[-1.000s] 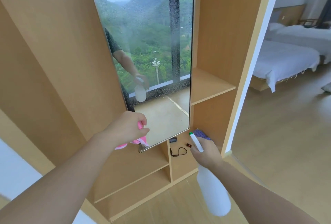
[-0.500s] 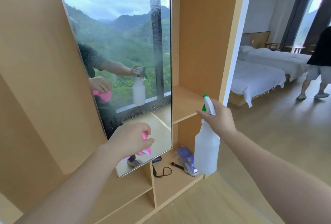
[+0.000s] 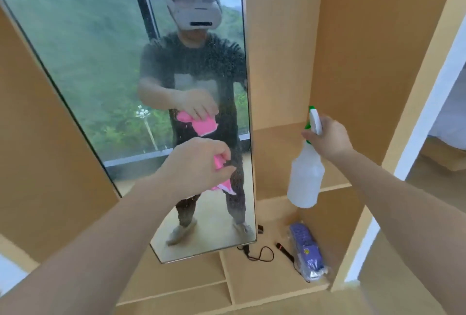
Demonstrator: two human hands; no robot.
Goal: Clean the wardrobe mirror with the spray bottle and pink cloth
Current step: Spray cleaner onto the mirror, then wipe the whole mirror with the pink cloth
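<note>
My left hand (image 3: 195,166) is closed around the bunched pink cloth (image 3: 222,176), held just in front of the lower part of the wardrobe mirror (image 3: 106,75); I cannot tell if it touches the glass. My right hand (image 3: 327,138) grips the neck of the white spray bottle (image 3: 305,178), which hangs off to the right, over the wooden shelf (image 3: 277,214). Beyond, fine droplets speckle the glass. If I wait, they may run and streak. The bunched cloth may smear rather than wipe. A loose grip could drop the bottle onto the black cord (image 3: 259,254) and packaged item (image 3: 306,251) below.
</note>
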